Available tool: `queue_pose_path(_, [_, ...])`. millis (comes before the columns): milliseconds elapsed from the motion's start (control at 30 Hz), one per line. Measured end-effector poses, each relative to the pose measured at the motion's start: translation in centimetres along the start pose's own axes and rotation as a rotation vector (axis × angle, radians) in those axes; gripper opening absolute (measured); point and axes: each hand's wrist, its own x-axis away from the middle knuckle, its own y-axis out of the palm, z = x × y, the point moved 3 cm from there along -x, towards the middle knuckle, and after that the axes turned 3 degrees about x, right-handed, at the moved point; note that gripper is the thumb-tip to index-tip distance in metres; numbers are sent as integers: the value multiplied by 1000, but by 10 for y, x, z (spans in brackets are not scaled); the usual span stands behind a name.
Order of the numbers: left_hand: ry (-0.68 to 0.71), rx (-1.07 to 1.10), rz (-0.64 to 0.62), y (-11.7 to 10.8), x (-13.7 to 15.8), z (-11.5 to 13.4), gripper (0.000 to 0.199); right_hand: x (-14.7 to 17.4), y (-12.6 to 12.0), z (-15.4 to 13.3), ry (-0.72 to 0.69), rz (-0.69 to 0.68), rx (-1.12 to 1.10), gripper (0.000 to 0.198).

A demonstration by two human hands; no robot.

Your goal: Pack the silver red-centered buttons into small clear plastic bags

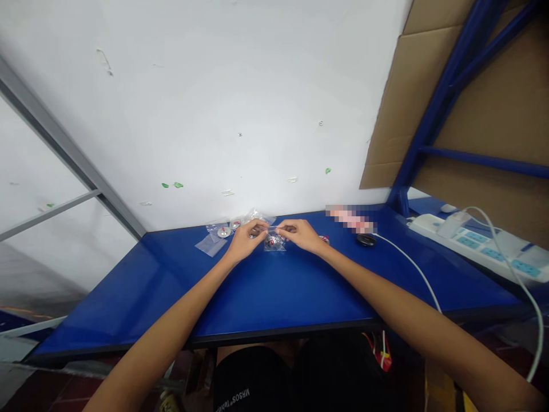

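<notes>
Left hand [247, 240] and right hand [300, 233]: our fingertips pinch a small transparent plastic bag [275, 245] | black fabric garment [253, 372]: we read "MRSOS"

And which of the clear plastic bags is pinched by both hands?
The clear bag with a round, red-marked item inside, between the left hand and right hand; the other bags lie on the blue tabletop near the left hand.

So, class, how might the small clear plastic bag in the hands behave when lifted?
The small clear plastic bag likely flops, its film looking thin. Its glossy surface may be slippery. The silvery red-marked item inside could make it sag.
</notes>
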Motion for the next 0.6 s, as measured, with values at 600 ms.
queue_pose_path(600, [41, 20, 34, -5, -2, 14, 29, -2, -2, -3, -7, 76, -82, 28])
